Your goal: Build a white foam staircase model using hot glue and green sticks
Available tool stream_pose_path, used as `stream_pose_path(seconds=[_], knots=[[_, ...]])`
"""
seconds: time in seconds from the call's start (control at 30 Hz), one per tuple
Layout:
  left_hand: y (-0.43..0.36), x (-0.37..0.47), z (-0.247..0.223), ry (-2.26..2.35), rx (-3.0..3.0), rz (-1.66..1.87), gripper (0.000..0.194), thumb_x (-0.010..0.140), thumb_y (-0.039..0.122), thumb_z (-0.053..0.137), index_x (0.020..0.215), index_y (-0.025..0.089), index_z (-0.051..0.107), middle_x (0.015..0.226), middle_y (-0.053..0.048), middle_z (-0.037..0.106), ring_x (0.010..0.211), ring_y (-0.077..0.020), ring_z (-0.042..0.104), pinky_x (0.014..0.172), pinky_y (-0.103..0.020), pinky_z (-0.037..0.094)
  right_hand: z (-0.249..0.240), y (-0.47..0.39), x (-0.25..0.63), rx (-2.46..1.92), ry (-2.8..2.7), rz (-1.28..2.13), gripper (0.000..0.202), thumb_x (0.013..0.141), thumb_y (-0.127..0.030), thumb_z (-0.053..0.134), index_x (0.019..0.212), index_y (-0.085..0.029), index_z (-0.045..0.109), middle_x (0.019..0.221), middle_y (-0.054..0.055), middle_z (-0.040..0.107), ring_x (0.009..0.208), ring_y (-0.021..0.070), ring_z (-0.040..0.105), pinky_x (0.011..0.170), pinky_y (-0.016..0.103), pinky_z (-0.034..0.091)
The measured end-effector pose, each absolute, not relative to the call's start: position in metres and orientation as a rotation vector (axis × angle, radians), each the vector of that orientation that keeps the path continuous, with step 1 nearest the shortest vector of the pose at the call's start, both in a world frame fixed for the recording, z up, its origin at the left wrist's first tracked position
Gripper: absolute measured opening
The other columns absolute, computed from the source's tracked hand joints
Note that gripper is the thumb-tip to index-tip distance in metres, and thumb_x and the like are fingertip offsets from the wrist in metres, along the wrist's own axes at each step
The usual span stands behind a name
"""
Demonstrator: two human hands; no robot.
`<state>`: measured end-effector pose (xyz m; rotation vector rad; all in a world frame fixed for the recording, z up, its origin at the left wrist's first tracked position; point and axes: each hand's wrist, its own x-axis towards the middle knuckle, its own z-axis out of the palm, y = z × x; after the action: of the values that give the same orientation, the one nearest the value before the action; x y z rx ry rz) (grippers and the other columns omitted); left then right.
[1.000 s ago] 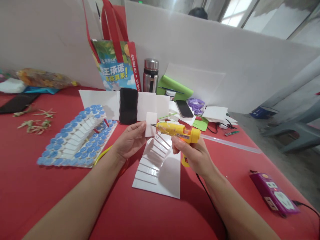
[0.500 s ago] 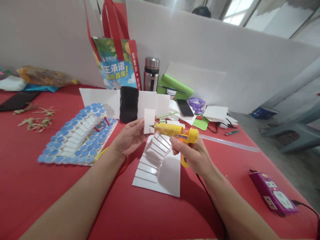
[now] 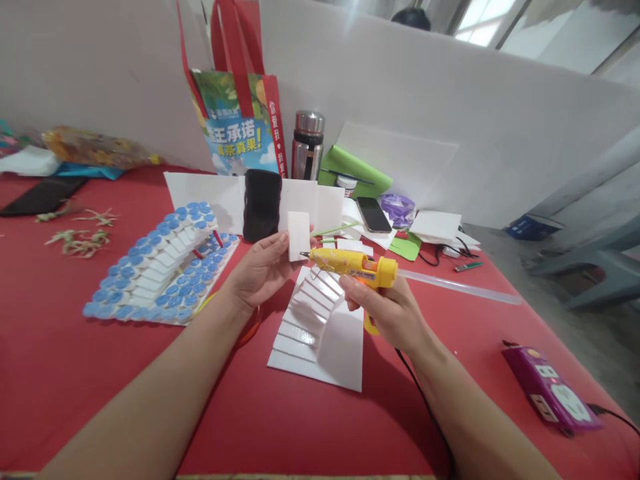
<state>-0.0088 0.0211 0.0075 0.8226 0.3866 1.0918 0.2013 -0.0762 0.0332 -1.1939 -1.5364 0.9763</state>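
Observation:
A small white rectangular card (image 3: 299, 233) stands upright in my left hand (image 3: 264, 268), pinched along its left edge. My right hand (image 3: 387, 303) is wrapped round a yellow hot glue gun (image 3: 345, 261), whose metal nozzle points left at the lower part of the card. A clear glue stick (image 3: 457, 285) juts out of the gun's back. Beneath both hands lies a white board (image 3: 343, 357) carrying a curved white stair model (image 3: 305, 319). To the left rests another stair model (image 3: 163, 270), covered in blue and white round pieces.
Behind the hands are a black phone-like object (image 3: 262, 205), a steel flask (image 3: 307, 145) and a printed bag (image 3: 239, 127). A smartphone (image 3: 374, 215) lies on papers. At right sits a purple power strip (image 3: 553, 390). The gun's black cord (image 3: 423, 387) crosses the red table (image 3: 300, 433).
The whole view has shifted slightly, with the background now a little farther right. The glue gun nozzle stays at the card's lower part, and both hands keep their hold.

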Motion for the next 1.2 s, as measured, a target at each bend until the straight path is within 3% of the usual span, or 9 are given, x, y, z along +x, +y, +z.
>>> stream_pose_path(seconds=[0.9,1.03,1.2], knots=[[0.0231,-0.0086,0.0046,0.431,0.751,1.162,0.028,0.084,0.024,0.086,0.109,0.011,0.081,0.105,-0.012,0.082,0.096,-0.0198,0.076,0.092,-0.030,0.060,0.0336,-0.0763,0.2006,-1.259,-1.523,1.005,0.042,0.094,-0.059,0.068,0.076,-0.021,0.065,0.065,-0.001,0.052,0.060,0.0150,0.049,0.050,0.028,0.041],[0.0227,-0.0081,0.0068,0.430,0.717,1.188,0.025,0.085,0.020,0.085,0.108,0.014,0.082,0.105,-0.009,0.082,0.093,-0.0176,0.076,0.086,-0.026,0.061,0.0326,-0.0783,0.2003,-1.213,-1.537,1.089,0.038,0.094,-0.057,0.070,0.083,-0.021,0.070,0.069,0.000,0.055,0.064,0.0156,0.052,0.056,0.029,0.046],[0.0230,-0.0102,0.0098,0.432,0.641,1.162,0.017,0.093,0.016,0.074,0.108,0.011,0.080,0.103,-0.010,0.083,0.090,-0.0173,0.078,0.081,-0.024,0.063,0.0400,-0.0755,0.2025,-1.120,-1.509,1.138,0.038,0.095,-0.055,0.069,0.081,-0.020,0.073,0.077,0.004,0.067,0.074,0.0184,0.062,0.066,0.031,0.051]])
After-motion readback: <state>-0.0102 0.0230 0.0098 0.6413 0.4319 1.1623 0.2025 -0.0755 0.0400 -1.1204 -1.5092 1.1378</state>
